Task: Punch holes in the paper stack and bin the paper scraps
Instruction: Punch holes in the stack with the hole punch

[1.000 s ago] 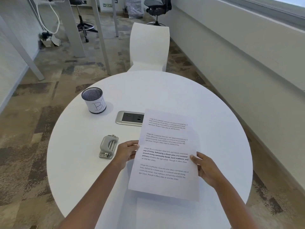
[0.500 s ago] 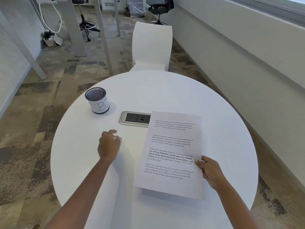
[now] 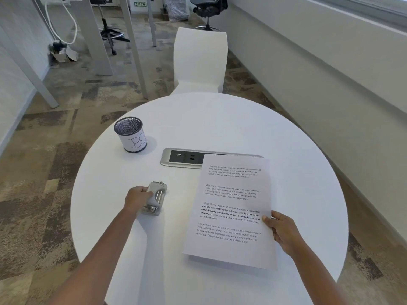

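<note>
A printed paper stack is held a little above the round white table, right of centre. My right hand pinches its right edge. A grey metal hole punch lies on the table left of the paper, and my left hand grips its left side. A black mesh cup with a white label marked "B" stands at the back left of the table. No paper scraps can be seen.
A silver power outlet panel is set into the table's middle, its right part covered by the paper. A white chair stands at the far side. A wall runs along the right; desk legs and office stools are further back.
My left hand let go of the paper's left edge, moved left to the hole punch and took hold of it. The right hand keeps holding the paper.
</note>
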Motion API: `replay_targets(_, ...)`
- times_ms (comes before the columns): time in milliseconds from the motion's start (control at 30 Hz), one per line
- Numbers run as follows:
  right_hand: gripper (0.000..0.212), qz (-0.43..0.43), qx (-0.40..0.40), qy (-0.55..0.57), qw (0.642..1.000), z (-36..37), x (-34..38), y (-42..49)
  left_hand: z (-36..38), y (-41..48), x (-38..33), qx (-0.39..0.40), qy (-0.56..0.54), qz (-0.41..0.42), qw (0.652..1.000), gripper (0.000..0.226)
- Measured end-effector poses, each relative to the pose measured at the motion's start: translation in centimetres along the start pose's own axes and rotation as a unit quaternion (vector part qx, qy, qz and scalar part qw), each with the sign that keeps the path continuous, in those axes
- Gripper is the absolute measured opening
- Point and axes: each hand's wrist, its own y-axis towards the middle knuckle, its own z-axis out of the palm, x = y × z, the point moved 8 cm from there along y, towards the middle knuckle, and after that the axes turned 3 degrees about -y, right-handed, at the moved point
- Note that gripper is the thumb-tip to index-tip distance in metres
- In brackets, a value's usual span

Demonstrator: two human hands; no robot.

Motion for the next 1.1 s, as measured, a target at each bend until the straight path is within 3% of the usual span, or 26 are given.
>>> replay_targets(100,0.018,-0.005,-0.003,-0.006,1.0,0.1,0.2,-0.4,0.5,-0.2,-0.7,0.002,-0.009,0.017,1.0,0.019)
replay_targets(200,0.018,-0.012,-0.003,-0.013,1.0,0.3,0.5,-0.9,1.8,-0.8,-0.9,0.049,-0.064,-0.004,0.997,0.029)
replay_targets(367,0.018,-0.029,0.013,-0.029,0.999,0.7,1.3,-1.8,4.3,-2.6,-1.2,0.16,-0.157,-0.057,0.973,0.026)
replay_targets(567,0.018,-0.041,0.028,-0.033,0.998,1.0,2.1,-2.8,6.0,-3.3,-1.0,0.215,-0.207,-0.067,0.952,0.024)
replay_targets(767,0.018,-0.044,0.031,-0.033,0.998,1.3,2.0,-3.4,7.3,-3.8,-0.9,0.247,-0.27,-0.076,0.928,0.021)
replay_targets(1100,0.018,-0.097,-0.01,-0.069,0.993,0.7,3.7,-4.6,7.5,-3.9,-1.1,0.239,-0.279,-0.062,0.928,0.01)
